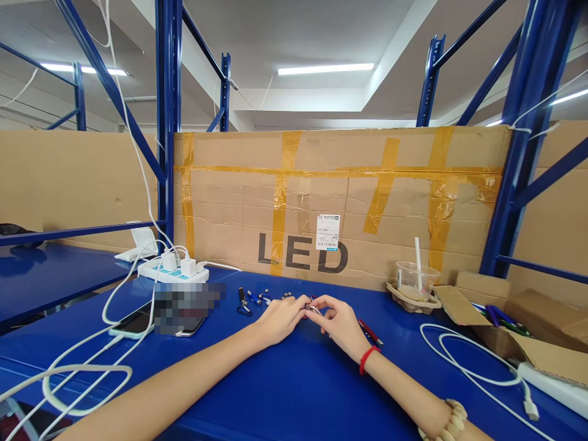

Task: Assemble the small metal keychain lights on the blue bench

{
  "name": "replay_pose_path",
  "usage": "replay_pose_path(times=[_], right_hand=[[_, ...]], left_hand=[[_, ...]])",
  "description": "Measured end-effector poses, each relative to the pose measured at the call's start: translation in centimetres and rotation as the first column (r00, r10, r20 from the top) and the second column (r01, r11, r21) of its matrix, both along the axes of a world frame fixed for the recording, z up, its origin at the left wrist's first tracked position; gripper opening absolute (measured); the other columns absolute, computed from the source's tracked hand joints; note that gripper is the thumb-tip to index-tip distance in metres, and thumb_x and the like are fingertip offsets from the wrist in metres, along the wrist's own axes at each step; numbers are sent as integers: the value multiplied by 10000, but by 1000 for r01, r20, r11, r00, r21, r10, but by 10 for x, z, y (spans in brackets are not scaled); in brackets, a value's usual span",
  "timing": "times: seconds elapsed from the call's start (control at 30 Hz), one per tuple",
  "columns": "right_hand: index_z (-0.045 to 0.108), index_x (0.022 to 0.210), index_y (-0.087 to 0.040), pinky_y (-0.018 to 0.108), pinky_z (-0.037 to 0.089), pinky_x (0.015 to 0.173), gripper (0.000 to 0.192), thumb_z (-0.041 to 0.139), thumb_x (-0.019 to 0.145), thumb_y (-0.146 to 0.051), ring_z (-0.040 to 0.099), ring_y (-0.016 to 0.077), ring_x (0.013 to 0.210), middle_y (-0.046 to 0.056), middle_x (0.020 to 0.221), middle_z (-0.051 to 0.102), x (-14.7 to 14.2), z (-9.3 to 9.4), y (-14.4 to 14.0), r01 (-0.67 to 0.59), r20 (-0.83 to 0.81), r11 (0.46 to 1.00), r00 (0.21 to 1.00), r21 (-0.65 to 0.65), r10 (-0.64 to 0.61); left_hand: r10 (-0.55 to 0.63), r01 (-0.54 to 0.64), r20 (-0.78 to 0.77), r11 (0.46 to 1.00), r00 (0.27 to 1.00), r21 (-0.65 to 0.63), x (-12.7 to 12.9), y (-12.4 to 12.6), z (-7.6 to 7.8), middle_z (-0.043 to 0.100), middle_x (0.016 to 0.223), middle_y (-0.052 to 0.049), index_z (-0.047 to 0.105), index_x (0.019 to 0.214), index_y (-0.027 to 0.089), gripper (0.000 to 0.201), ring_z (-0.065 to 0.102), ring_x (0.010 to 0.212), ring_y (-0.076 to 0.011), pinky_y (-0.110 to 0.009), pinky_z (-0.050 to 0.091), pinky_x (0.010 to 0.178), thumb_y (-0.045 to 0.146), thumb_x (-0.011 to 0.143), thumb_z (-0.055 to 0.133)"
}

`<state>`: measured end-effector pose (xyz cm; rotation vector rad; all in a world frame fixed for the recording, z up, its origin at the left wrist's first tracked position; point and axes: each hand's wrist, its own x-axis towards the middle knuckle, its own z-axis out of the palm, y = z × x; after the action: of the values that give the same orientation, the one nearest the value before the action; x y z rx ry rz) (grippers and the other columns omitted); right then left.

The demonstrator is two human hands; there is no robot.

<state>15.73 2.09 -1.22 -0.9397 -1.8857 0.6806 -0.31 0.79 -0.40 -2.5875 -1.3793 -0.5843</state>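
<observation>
My left hand (281, 318) and my right hand (337, 321) meet above the blue table (294, 392). Between their fingertips is a small shiny metal piece (314, 309), pinched from both sides; its exact kind is too small to make out. Just beyond the left hand lie a black pen-like piece with a loop (242, 299), a blue one (253, 298) and several tiny metal parts (287, 296). A red pen (370, 333) rests beside my right wrist. Something red shows behind the fingers, mostly hidden.
At left, a white power strip (174, 269) with chargers feeds white cables to a phone (133, 321). Right of the hands are a plastic cup with straw (417, 278), an open cardboard box (487, 324) with pens, and a coiled white cable (459, 361). Cardboard (257, 202) walls the back.
</observation>
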Motion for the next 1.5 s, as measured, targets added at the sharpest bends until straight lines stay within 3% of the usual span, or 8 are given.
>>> replay_pose_path(times=[0.2, 0.53, 0.87, 1.03, 1.33, 1.5], right_hand=[[585, 730, -195, 204, 362, 353, 285, 570, 646, -467, 495, 82, 403, 17, 766, 618, 1, -2, 1, 12, 2, 1000, 1000, 14, -12], [598, 673, -197, 216, 354, 377, 251, 594, 628, -445, 513, 120, 391, -15, 494, 569, 0, 1, -2, 38, 29, 999, 999, 12, -38], [592, 729, -193, 216, 402, 392, 252, 559, 673, -436, 540, 123, 432, -1, 551, 603, 1, 1, -2, 50, 21, 999, 999, 0, -50], [605, 736, -183, 203, 400, 361, 279, 555, 669, -449, 533, 109, 418, 15, 630, 628, 1, 1, -1, 52, -8, 999, 999, 11, -52], [634, 745, -172, 185, 395, 354, 292, 533, 685, -438, 514, 102, 382, -6, 489, 573, 1, 2, -2, 119, 6, 992, 993, 46, -119], [648, 718, -164, 184, 386, 335, 286, 548, 675, -429, 490, 100, 353, -9, 432, 540, 2, 2, 1, 132, 25, 990, 991, 55, -133]], left_hand=[[-3, 3, 2, 1000, 1000, -20, 0, 0, 1, 568, 823, -14, 396, 995, 217, 183, 546, 752, -161, -243, 406, 634, 250, 880, 258], [-18, 19, 63, 1000, 998, -20, -1, 2, 0, 571, 931, -6, 412, 992, 224, 162, 545, 811, -156, -243, 405, 671, 240, 865, 312], [50, -49, -6, 994, 999, 95, -1, 8, -5, 579, 857, -23, 492, 913, 199, 207, 527, 818, -173, -250, 406, 667, 309, 872, 321], [33, -29, -25, 991, 999, 130, -1, 9, -7, 588, 854, -16, 490, 904, 202, 238, 528, 805, -175, -252, 407, 660, 343, 877, 300], [-20, 23, -21, 988, 1000, 155, -2, 10, -9, 596, 914, 0, 493, 962, 216, 232, 526, 811, -175, -260, 416, 685, 335, 874, 316], [-15, 18, -20, 989, 1000, 144, -2, 9, -7, 600, 925, -14, 459, 1088, 226, 277, 532, 833, -181, -273, 426, 708, 325, 877, 309]])
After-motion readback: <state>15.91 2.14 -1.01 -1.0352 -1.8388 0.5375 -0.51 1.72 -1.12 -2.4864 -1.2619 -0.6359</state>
